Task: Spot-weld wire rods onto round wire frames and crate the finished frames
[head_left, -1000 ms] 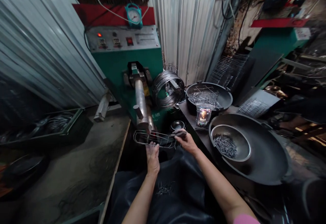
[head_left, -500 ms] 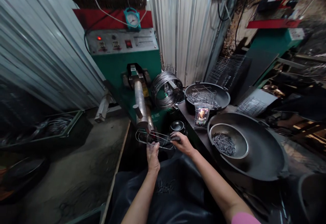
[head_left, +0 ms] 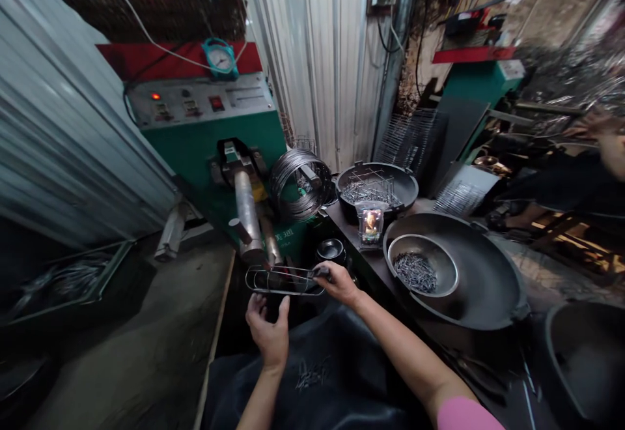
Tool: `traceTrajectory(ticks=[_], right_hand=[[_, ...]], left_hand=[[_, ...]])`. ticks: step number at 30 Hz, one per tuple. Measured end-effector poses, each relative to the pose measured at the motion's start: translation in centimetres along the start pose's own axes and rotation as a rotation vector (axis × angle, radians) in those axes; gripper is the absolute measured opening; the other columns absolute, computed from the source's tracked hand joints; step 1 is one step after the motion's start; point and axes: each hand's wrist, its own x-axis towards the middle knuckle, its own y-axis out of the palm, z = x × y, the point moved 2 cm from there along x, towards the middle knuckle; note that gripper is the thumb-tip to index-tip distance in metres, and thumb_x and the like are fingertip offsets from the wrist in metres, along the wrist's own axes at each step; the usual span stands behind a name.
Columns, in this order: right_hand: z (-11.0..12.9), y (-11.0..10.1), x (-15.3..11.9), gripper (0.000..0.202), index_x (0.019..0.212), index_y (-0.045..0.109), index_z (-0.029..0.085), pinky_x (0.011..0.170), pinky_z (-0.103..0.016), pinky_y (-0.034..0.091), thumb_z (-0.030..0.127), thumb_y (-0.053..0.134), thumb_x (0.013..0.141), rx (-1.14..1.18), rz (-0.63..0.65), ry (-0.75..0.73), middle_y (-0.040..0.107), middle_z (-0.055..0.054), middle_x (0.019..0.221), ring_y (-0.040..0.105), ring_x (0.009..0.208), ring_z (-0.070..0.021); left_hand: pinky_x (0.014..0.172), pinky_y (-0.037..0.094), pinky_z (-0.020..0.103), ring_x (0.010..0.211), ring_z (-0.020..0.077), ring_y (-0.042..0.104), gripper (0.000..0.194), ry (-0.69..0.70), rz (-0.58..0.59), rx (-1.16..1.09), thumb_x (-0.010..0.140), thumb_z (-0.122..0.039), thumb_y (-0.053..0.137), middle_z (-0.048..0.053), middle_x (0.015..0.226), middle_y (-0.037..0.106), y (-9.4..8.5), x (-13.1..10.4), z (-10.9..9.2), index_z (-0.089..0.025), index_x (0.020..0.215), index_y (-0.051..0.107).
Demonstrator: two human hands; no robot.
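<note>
My right hand (head_left: 338, 281) is closed on the right end of a wire frame (head_left: 286, 290), which has long loops with rounded ends. The frame sits at the lower tip of the machine's metal arm (head_left: 248, 212). Just below the frame's left part, my left hand (head_left: 269, 333) is open, thumb and fingers apart, holding nothing. Small metal pieces (head_left: 312, 372) lie on the dark apron (head_left: 361, 365) over my lap. The green machine (head_left: 195, 156) with a lit red lamp stands behind the arm.
A large pan (head_left: 488, 273) at right holds a metal bowl (head_left: 452, 267) of short metal pieces. Behind are a phone (head_left: 371, 225), a pan of wire parts (head_left: 407, 189) and a wire coil (head_left: 278, 186). A person's arm (head_left: 610, 150) shows at far right.
My left hand has let go of the wire frame, dropped slightly and opened. My right hand still holds the frame. The camera view has shifted, moving the machine and pans leftward in the picture.
</note>
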Motion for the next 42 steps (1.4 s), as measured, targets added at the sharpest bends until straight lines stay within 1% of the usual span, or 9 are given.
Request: traceTrajectory(ticks=[2,5,9,13,16,25,31,37,42], right_hand=[[0.3,-0.2,0.0,0.014,0.094,0.056,0.019,0.075,-0.029,0.046,0.026,0.054,0.081,-0.029,-0.003,-0.024,0.063,-0.006,0.087,0.059,0.081,-0.0169],[0.6,-0.4,0.1,0.014,0.094,0.056,0.019,0.074,-0.029,0.046,0.027,0.053,0.082,-0.05,0.017,-0.051,0.063,-0.006,0.087,0.059,0.081,-0.0172],[1.0,-0.6,0.3,0.015,0.095,0.054,0.018,0.072,-0.029,0.046,0.026,0.051,0.084,-0.063,0.045,-0.077,0.061,-0.007,0.087,0.058,0.079,-0.0174],[1.1,-0.6,0.3,0.014,0.096,0.054,0.018,0.071,-0.029,0.046,0.024,0.051,0.084,-0.076,0.065,-0.095,0.061,-0.007,0.086,0.057,0.079,-0.0175],[1.0,-0.6,0.4,0.014,0.096,0.054,0.019,0.073,-0.029,0.046,0.024,0.05,0.084,-0.076,0.05,-0.094,0.06,-0.007,0.087,0.057,0.08,-0.0173],[0.9,-0.2,0.1,0.013,0.096,0.053,0.019,0.073,-0.029,0.047,0.022,0.05,0.084,-0.056,0.077,-0.108,0.06,-0.007,0.086,0.056,0.08,-0.0172],[0.8,0.2,-0.2,0.013,0.097,0.051,0.018,0.074,-0.029,0.047,0.021,0.049,0.085,-0.066,0.072,-0.123,0.06,-0.007,0.087,0.056,0.081,-0.0171],[0.9,0.3,-0.3,0.012,0.096,0.052,0.018,0.074,-0.029,0.046,0.021,0.048,0.085,-0.049,0.09,-0.139,0.06,-0.007,0.088,0.055,0.081,-0.0173],[0.8,0.2,-0.4,0.013,0.095,0.053,0.018,0.072,-0.028,0.046,0.024,0.052,0.084,0.001,0.071,-0.086,0.059,-0.006,0.084,0.055,0.078,-0.0169]], left_hand=[[0.092,0.039,0.04,0.108,0.0233,0.048,0.047,0.372,0.039,0.256,0.075,-0.031,0.061,0.012,0.113,0.053,-1.0,0.6,-2.1,-0.018,0.118,0.047],[0.094,0.034,0.041,0.106,0.0232,0.048,0.032,0.827,0.335,0.557,0.082,-0.019,0.05,0.011,0.109,0.058,-0.8,2.2,-5.8,-0.018,0.114,0.053],[0.08,0.037,0.039,0.097,0.0247,0.051,0.028,1.106,0.725,0.88,0.083,-0.011,0.044,0.012,0.101,0.061,1.6,4.8,-9.4,-0.013,0.108,0.057],[0.067,0.037,0.036,0.083,0.024,0.052,0.014,1.139,0.989,1.081,0.081,-0.01,0.047,0.01,0.079,0.06,3.9,6.5,-10.6,-0.012,0.082,0.061],[0.066,0.036,0.034,0.081,0.0225,0.051,0.011,1.132,1.078,1.11,0.08,-0.01,0.05,0.009,0.077,0.059,4.6,7.1,-10.5,-0.013,0.078,0.06],[0.064,0.033,0.035,0.077,0.0233,0.05,0.012,1.366,0.991,1.143,0.081,-0.009,0.047,0.011,0.075,0.058,4.0,5.8,-10.0,-0.009,0.081,0.059],[0.06,0.032,0.033,0.072,0.0221,0.051,0.013,1.46,1.096,1.178,0.08,-0.006,0.046,0.01,0.07,0.057,4.7,5.8,-10.2,-0.009,0.077,0.059],[0.061,0.033,0.034,0.074,0.0216,0.05,0.015,1.409,1.184,1.14,0.082,-0.009,0.044,0.011,0.073,0.058,4.7,6.2,-10.4,-0.011,0.078,0.058],[0.067,0.033,0.036,0.078,0.0221,0.05,0.014,1.294,1.147,1.13,0.083,-0.012,0.044,0.009,0.077,0.058,4.4,6.4,-11.2,-0.014,0.077,0.056]])
